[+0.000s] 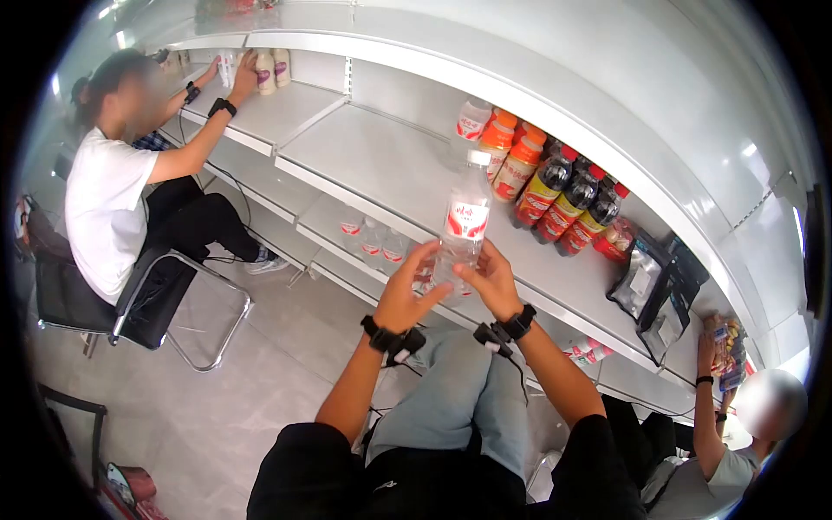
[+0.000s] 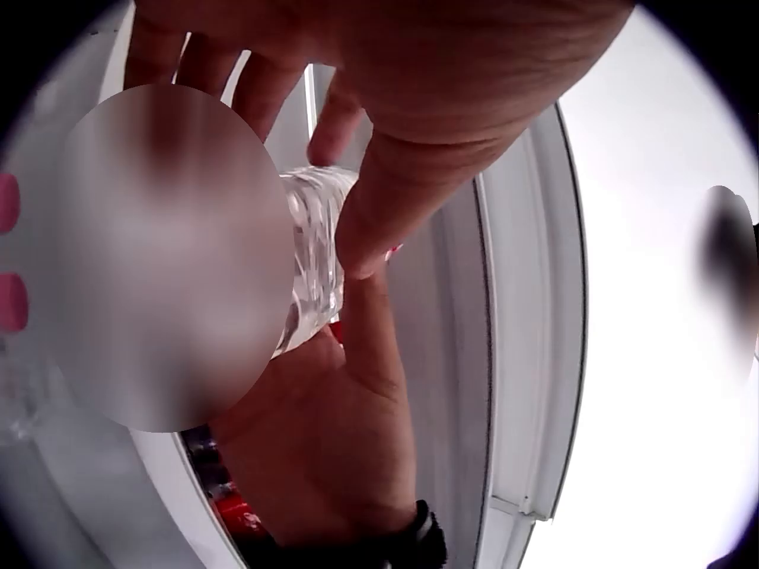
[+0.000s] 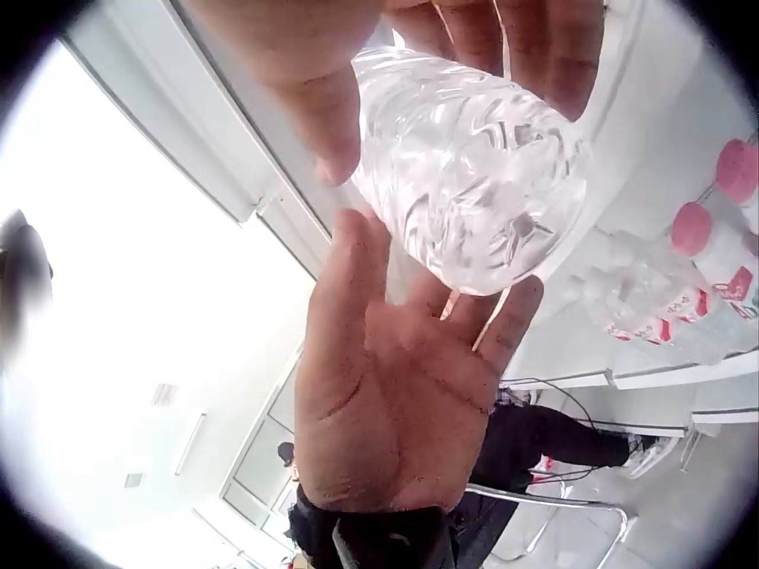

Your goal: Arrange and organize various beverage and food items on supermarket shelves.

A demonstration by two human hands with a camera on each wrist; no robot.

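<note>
A clear plastic water bottle (image 1: 468, 220) with a white cap and a red-and-white label stands upright between my hands, in front of the shelf edge. My left hand (image 1: 404, 296) holds its lower part from the left, thumb toward me. From the right, my right hand (image 1: 497, 288) grips it, thumb on the near side and fingers behind. In the right wrist view the ridged bottle base (image 3: 480, 178) shows, with the left fingers (image 3: 512, 320) close under it. The left wrist view shows a strip of the bottle (image 2: 316, 237) between both thumbs; a blurred oval hides the rest.
Orange-capped bottles (image 1: 517, 165), dark cola bottles (image 1: 543, 191) and black packs (image 1: 663, 290) line the shelf (image 1: 390, 165). More water bottles (image 1: 371, 238) sit on a lower shelf. One person (image 1: 113, 191) sits at left, another (image 1: 719, 459) at right, both reaching to shelves.
</note>
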